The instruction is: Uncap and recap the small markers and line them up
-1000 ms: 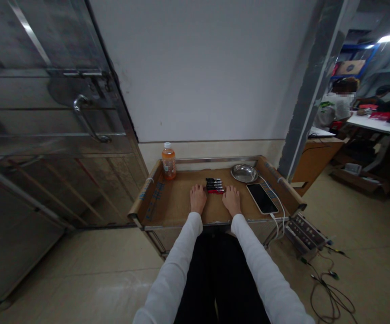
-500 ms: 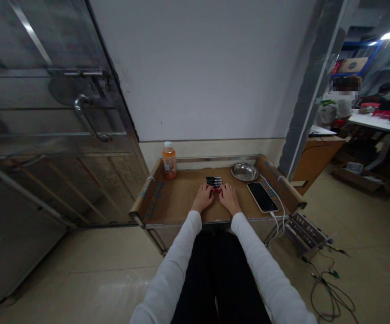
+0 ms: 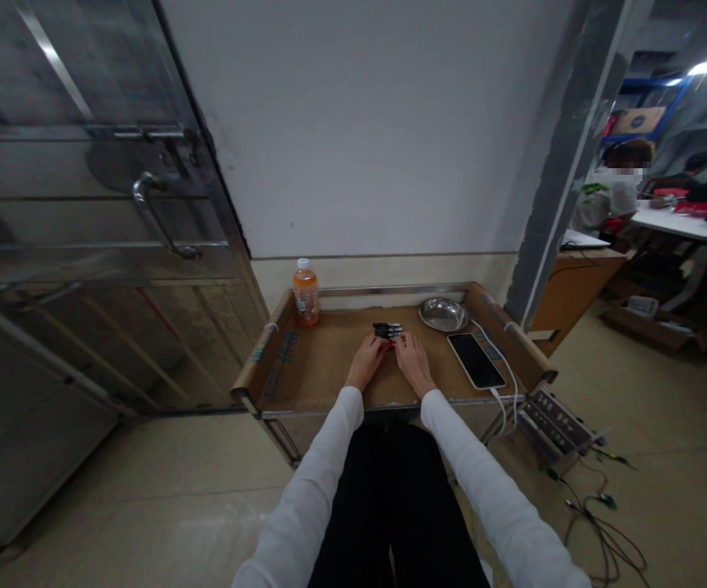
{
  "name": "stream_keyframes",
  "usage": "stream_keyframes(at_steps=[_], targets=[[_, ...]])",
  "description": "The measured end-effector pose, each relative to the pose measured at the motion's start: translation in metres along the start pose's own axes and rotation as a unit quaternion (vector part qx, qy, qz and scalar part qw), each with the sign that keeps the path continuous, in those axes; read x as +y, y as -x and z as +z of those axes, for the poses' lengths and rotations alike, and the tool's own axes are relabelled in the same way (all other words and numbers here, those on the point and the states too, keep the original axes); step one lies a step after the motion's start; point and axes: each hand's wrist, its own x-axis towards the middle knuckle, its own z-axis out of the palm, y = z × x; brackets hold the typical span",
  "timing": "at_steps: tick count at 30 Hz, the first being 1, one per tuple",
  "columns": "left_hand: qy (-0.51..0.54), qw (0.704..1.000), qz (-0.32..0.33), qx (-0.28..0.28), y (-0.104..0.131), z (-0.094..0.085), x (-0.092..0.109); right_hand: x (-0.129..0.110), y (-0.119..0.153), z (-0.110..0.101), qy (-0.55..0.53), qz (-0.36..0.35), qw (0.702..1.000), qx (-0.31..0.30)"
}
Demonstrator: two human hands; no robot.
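Several black pens (image 3: pixel 386 329) with pale ends lie side by side on the cardboard-lined cart top, just beyond my fingertips. Nearer to me, a small red piece that looks like a red pen (image 3: pixel 389 346) shows between my hands, mostly covered by fingers. My left hand (image 3: pixel 366 360) closes on its left end with the fingers curled. From the other side, my right hand (image 3: pixel 411 359) holds its right end, fingers bent and close together. Both thumbs are hard to make out.
An orange drink bottle (image 3: pixel 306 296) stands at the back left of the cart (image 3: pixel 322 384). To the right are a round metal dish (image 3: pixel 443 313) and a phone (image 3: pixel 477 360) with a white cable. An electrical box (image 3: pixel 558 429) and wires lie on the floor. People sit beyond the doorway.
My hands have drawn slightly closer together around the red piece, and less of it shows. The black pens look more tightly bunched.
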Motion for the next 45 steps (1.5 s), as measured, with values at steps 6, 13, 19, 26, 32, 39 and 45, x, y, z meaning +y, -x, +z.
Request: stream_keyframes(at_steps=[6,13,19,26,32,39,45], targets=[[0.027,1.000,-0.008,0.004,0.000,0.001,0.000,0.004,0.001,0.007,-0.025,0.005,1.000,0.012],[0.035,0.999,-0.016,0.008,0.001,-0.002,0.002,0.007,0.002,0.011,-0.070,0.012,0.997,-0.004],[0.081,0.997,-0.017,0.004,0.002,0.000,0.001,0.004,0.002,0.012,-0.134,-0.002,0.991,-0.012],[0.105,0.994,-0.043,0.002,0.003,0.000,0.002,0.004,0.001,0.008,-0.190,-0.034,0.981,-0.032],[0.066,0.998,-0.003,0.002,0.001,-0.005,0.008,0.005,0.001,0.010,-0.121,0.011,0.993,-0.013],[-0.009,0.997,-0.001,-0.070,-0.002,-0.004,0.006,0.007,0.000,0.010,-0.057,0.027,0.998,0.012],[-0.029,0.998,0.002,-0.064,-0.001,-0.002,0.003,0.010,0.001,0.004,-0.058,0.095,0.993,0.031]])
